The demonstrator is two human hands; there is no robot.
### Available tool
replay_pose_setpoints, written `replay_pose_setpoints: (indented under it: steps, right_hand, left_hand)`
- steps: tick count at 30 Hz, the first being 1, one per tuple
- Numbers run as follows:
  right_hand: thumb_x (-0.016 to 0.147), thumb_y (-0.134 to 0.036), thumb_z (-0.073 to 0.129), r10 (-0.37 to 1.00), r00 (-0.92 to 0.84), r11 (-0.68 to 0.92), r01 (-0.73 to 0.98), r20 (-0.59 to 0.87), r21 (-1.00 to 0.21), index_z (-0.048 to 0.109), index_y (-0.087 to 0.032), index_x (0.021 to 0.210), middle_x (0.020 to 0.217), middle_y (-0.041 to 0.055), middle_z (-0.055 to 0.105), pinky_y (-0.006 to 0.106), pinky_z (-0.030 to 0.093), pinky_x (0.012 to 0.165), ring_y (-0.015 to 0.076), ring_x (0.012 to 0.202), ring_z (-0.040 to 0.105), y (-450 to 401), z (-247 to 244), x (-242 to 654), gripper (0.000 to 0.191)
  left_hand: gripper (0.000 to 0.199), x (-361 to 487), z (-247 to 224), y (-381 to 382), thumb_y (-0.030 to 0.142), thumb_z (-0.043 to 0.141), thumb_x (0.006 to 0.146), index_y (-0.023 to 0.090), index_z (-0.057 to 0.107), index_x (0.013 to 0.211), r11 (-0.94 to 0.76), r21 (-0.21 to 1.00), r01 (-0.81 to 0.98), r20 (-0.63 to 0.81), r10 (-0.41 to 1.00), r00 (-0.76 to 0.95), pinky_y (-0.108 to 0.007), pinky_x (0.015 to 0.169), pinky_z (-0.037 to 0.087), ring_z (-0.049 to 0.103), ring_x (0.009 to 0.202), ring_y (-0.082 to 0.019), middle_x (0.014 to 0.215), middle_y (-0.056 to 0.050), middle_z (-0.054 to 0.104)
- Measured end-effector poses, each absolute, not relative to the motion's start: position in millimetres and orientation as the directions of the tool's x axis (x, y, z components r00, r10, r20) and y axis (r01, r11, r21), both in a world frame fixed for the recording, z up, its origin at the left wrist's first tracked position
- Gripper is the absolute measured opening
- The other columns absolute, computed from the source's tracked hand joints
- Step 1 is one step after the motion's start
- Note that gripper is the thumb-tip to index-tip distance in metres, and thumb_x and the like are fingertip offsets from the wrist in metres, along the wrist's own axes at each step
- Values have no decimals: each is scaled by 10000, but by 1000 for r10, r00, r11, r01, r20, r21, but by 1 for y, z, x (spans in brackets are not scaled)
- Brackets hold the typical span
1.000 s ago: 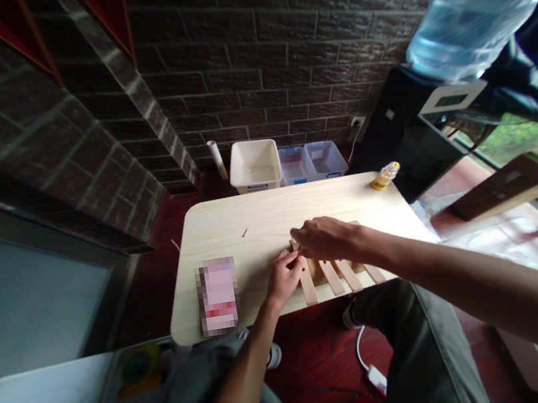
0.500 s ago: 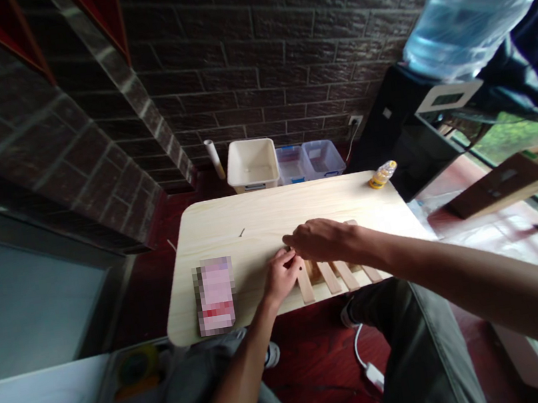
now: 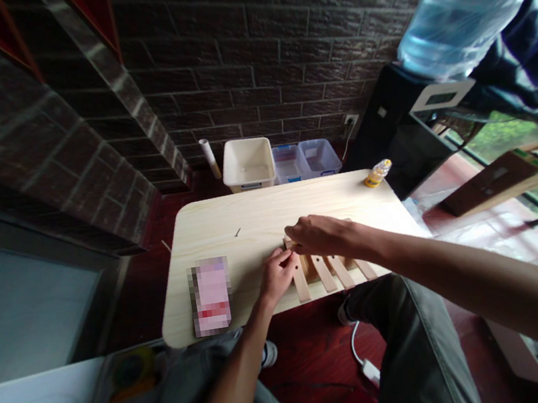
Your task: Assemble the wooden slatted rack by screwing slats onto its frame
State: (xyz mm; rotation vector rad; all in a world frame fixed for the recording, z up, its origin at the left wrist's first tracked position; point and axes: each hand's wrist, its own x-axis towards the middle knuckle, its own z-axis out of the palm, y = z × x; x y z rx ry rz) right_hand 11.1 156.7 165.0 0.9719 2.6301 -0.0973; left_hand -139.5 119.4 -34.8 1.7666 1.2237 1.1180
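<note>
A small wooden piece with several light slats (image 3: 328, 278), dark dots on some of them, lies at the table's near edge, rather like a toy xylophone. My left hand (image 3: 275, 278) is at its left end, thumb and fingers pinched together against the leftmost slat; what they hold is too small to make out. My right hand (image 3: 317, 235) is curled closed just above and beside the left fingertips. Its palm faces down, hiding whatever is inside it and the far ends of some slats. A bit of wood (image 3: 287, 243) shows between the two hands.
On the pale table (image 3: 211, 220) lie a small dark screw or nail (image 3: 238, 232), a blurred-out pink rectangular item (image 3: 212, 297) and a yellow-capped clear bottle (image 3: 378, 174). Beyond stand a cream bin (image 3: 247, 161) and clear plastic boxes (image 3: 318, 157). A white power strip (image 3: 371, 373) lies on the floor.
My left fingers have shifted a little, baring more of the leftmost slat and its dark dot. The right hand stays closed in nearly the same place. The view has shifted slightly.
</note>
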Motion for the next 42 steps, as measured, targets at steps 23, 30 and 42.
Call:
replay_pose_setpoints:
  steps: [23, 30, 42]
  right_hand:
    - [963, -145, 424, 611, -728, 785, 609, -312, 116, 649, -134, 1017, 864, 126, 718, 284, 461, 611, 228, 795, 698, 161, 160, 3, 232]
    - [938, -151, 504, 623, -704, 769, 632, -342, 99, 669, -98, 971, 820, 133, 715, 270, 481, 606, 219, 756, 700, 160, 166, 1, 176]
    - [965, -154, 465, 606, -705, 771, 634, -368, 54, 616, -153, 1156, 894, 108, 720, 273, 490, 638, 220, 834, 710, 151, 186, 1, 243]
  left_hand:
    - [241, -137, -31, 120, 331, 573, 924, 182, 717, 801, -293, 912, 286, 257, 953, 158, -268, 724, 514, 633, 791, -163, 824, -58, 662]
    - [262, -138, -33, 120, 342, 566, 934, 183, 712, 784, -288, 910, 298, 248, 955, 165, -256, 703, 502, 618, 759, -149, 820, -52, 658]
    - [213, -134, -29, 120, 319, 589, 917, 186, 717, 809, -275, 921, 275, 242, 959, 149, -256, 712, 502, 625, 760, -160, 784, -44, 639]
